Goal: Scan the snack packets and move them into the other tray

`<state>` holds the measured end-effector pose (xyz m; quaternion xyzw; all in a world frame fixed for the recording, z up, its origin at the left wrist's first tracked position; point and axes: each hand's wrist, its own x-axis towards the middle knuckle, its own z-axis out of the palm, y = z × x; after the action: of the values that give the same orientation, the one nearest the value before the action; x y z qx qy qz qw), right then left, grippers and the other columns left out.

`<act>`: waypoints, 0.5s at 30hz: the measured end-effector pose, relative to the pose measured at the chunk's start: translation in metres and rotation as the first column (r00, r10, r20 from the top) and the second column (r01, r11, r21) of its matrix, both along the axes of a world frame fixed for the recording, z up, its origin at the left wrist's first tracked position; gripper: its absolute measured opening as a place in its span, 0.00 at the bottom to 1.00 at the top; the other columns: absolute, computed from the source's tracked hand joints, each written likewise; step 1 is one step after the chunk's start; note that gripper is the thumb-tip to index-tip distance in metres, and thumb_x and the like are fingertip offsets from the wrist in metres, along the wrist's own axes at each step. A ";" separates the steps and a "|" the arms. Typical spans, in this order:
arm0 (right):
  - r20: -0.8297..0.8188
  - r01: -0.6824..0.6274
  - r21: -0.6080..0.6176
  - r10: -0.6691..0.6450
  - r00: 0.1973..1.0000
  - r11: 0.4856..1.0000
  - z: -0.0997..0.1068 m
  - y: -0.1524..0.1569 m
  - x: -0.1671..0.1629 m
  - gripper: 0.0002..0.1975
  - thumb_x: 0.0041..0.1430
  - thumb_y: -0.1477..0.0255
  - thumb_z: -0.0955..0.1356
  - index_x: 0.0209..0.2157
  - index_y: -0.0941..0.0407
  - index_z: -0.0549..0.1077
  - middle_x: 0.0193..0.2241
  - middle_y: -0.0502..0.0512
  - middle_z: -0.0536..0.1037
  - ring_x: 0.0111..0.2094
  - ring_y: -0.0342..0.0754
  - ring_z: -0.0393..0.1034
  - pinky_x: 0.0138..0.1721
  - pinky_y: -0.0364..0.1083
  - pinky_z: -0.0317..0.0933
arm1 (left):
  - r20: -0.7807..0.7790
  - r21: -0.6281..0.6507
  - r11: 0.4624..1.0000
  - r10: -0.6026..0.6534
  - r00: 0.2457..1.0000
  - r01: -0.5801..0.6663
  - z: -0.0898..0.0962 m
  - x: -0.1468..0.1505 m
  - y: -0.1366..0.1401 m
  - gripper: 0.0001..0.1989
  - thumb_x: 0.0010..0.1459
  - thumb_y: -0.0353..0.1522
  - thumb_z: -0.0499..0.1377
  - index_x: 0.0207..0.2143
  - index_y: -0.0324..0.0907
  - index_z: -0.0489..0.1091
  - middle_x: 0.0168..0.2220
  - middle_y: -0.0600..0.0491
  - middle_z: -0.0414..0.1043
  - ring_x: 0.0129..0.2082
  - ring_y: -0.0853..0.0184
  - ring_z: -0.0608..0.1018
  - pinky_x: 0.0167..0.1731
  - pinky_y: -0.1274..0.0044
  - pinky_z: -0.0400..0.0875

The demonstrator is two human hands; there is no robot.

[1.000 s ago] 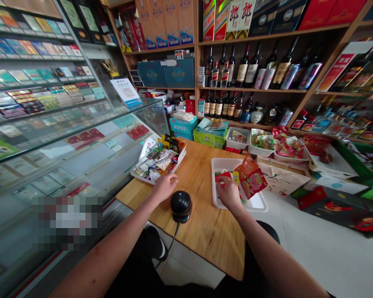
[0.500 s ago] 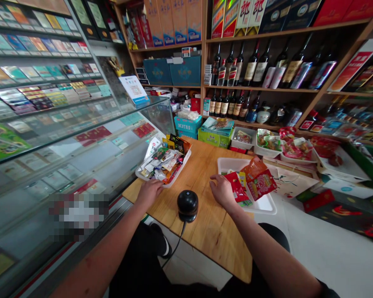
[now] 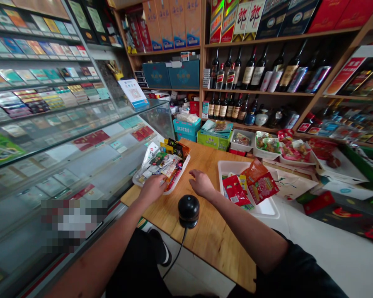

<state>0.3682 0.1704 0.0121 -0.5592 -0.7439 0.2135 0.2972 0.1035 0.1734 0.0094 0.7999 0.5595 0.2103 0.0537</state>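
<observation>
My left hand [image 3: 154, 189] rests at the near side of a white plastic basket [image 3: 139, 182] heaped with snack packets [image 3: 164, 162]. Its fingertips are among the nearest packets and partly hidden, so a grip on one cannot be made out. To the right of this basket, my right hand [image 3: 201, 183] hovers above the table with nothing in it, fingers loosely bent and apart. Between my forearms stands a black round-topped scanner [image 3: 188, 211] with a cable. A second white basket [image 3: 269, 211] holds red packets [image 3: 236, 190] and several others.
The wooden table [image 3: 217, 240] lies in front of me. A glass display counter [image 3: 59, 161] runs along the left. Boxes [image 3: 214, 134] and snack trays [image 3: 267, 154] stand beyond the table, below shelves of bottles [image 3: 250, 70]. The scanner's cable [image 3: 177, 254] hangs off the near edge.
My right hand has moved left, away from the right basket toward the left one. My left hand has shifted slightly further onto the packets at the left basket's near side.
</observation>
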 end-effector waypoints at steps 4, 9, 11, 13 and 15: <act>0.010 -0.025 0.005 0.025 1.000 1.000 0.006 0.026 -0.014 0.28 0.59 0.77 0.66 0.62 0.60 0.68 0.53 0.64 0.77 0.54 0.51 0.72 0.58 0.47 0.64 | 0.022 0.058 0.993 -0.101 0.995 0.099 0.007 0.028 0.020 0.17 0.63 0.33 0.57 0.53 0.43 0.76 0.53 0.44 0.78 0.55 0.54 0.77 0.60 0.63 0.67; 0.045 -0.088 -0.012 0.089 0.995 0.996 0.010 0.060 -0.031 0.30 0.60 0.77 0.65 0.64 0.59 0.65 0.59 0.65 0.73 0.58 0.52 0.69 0.59 0.49 0.63 | -0.033 0.092 0.973 -0.209 0.977 0.211 -0.004 0.062 0.052 0.23 0.57 0.25 0.58 0.55 0.45 0.75 0.64 0.45 0.68 0.67 0.54 0.66 0.69 0.58 0.56; 0.062 -0.098 -0.029 0.100 0.993 0.995 0.008 0.071 -0.036 0.29 0.59 0.78 0.65 0.63 0.60 0.66 0.58 0.67 0.73 0.58 0.52 0.69 0.59 0.48 0.64 | -0.053 0.072 0.979 -0.187 0.981 0.191 -0.013 0.069 0.064 0.23 0.57 0.24 0.58 0.55 0.44 0.75 0.66 0.44 0.65 0.69 0.51 0.62 0.69 0.56 0.55; 0.073 -0.096 -0.038 0.099 0.992 0.995 0.003 0.080 -0.039 0.27 0.58 0.79 0.65 0.61 0.63 0.68 0.57 0.69 0.73 0.58 0.53 0.69 0.59 0.48 0.64 | -0.062 0.049 0.983 -0.173 0.983 0.176 -0.021 0.073 0.072 0.24 0.57 0.25 0.58 0.56 0.44 0.75 0.67 0.43 0.63 0.70 0.49 0.60 0.68 0.53 0.54; 0.075 -0.088 -0.045 0.092 0.993 0.995 -0.001 0.087 -0.040 0.26 0.57 0.81 0.65 0.58 0.64 0.70 0.57 0.70 0.74 0.58 0.53 0.69 0.58 0.48 0.64 | -0.059 0.041 0.984 -0.171 0.984 0.174 -0.026 0.074 0.078 0.25 0.57 0.26 0.59 0.57 0.44 0.74 0.68 0.44 0.63 0.71 0.47 0.57 0.68 0.52 0.54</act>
<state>0.3277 0.2572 0.0108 -0.5390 -0.7747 0.2204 0.2465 0.1774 0.2517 -0.0171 0.8518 0.4845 0.1955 0.0379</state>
